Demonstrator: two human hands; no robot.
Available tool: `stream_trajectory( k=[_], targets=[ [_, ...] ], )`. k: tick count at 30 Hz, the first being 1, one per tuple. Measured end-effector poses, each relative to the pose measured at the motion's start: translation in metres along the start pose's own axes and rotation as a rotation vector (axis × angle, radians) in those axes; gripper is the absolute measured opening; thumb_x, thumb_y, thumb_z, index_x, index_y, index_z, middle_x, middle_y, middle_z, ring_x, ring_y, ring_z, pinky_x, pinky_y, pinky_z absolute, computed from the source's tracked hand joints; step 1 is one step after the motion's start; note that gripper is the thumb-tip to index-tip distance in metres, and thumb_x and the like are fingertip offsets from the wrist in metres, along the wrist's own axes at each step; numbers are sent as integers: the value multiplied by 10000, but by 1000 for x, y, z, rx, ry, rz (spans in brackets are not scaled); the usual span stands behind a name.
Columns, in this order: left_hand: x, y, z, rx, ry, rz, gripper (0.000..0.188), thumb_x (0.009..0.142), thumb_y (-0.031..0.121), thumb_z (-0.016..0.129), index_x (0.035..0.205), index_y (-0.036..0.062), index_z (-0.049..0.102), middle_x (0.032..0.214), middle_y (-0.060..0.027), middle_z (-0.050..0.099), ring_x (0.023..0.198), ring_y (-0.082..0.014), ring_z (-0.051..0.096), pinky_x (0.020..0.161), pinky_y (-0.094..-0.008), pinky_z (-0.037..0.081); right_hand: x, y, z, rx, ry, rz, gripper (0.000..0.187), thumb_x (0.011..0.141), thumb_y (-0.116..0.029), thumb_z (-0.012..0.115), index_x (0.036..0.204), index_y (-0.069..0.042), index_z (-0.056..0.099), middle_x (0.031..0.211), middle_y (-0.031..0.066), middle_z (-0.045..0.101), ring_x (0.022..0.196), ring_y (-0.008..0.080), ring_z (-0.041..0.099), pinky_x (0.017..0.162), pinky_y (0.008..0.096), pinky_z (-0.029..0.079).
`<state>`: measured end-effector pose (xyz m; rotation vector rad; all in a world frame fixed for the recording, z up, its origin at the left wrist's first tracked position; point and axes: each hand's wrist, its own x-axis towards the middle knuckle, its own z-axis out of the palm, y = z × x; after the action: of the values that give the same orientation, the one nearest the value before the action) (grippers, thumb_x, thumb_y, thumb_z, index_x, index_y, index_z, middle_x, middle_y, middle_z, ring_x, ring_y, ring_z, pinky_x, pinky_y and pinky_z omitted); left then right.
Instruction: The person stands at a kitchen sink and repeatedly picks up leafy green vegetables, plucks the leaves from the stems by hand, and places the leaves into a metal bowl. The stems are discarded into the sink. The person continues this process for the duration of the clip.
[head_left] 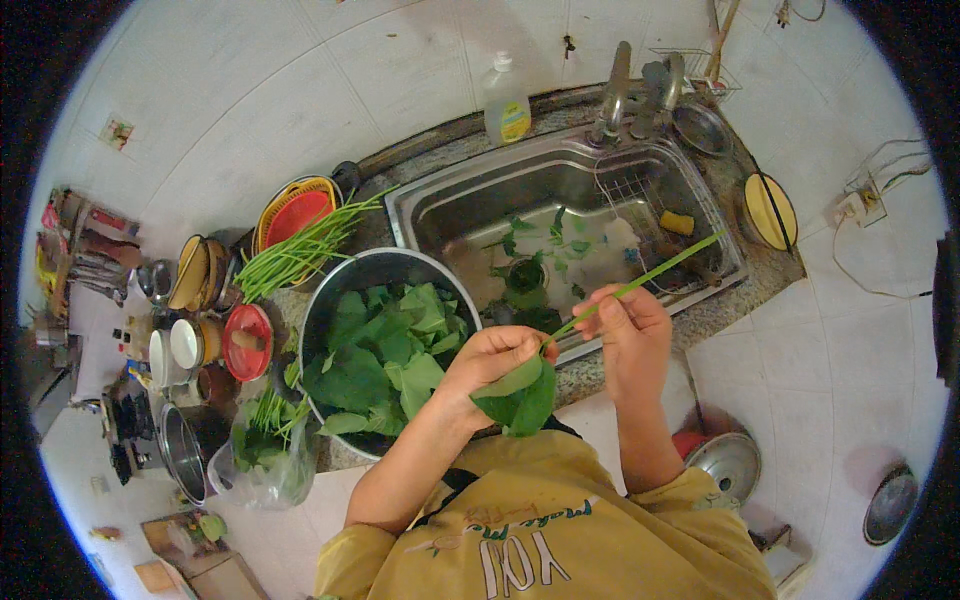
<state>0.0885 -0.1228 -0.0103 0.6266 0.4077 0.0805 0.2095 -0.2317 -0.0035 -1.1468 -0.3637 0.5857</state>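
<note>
Sink rim (480, 162), overhanging stalk (670, 267), hands (636, 335) apart

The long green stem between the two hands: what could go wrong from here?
The long green stem, pinched between the left hand and right hand, might snap if tugged unevenly. The heaped leaves could spill if the left forearm bumps the big pot. Green scraps lying in the sink may cause a blockage if they gather.

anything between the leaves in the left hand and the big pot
In this view, only the left hand itself and the rim of the pot; nothing else visible separates the held leaves from it.
</note>
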Motion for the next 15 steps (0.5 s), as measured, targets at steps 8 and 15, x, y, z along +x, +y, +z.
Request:
stream_trajectory(
  k=[8, 15],
  targets=[
    [-16, 14, 1, -141, 31, -107, 186, 783, 143, 571, 856, -28, 582, 803, -115, 611, 726, -215, 604, 637, -303, 500, 0, 1, 15, 58, 5, 34, 88, 795, -59, 556, 848, 8, 576, 742, 139, 621, 589, 165, 588, 544, 241, 461],
    [-31, 20, 1, -9, 47, -41, 202, 801, 131, 571, 904, -42, 591, 808, -86, 624, 710, -128, 601, 632, -233, 486, -1, 6, 22, 33, -51, 47, 79, 786, -46, 557, 834, 16, 566, 730, 140, 620, 591, 172, 590, 540, 249, 467]
  ],
)
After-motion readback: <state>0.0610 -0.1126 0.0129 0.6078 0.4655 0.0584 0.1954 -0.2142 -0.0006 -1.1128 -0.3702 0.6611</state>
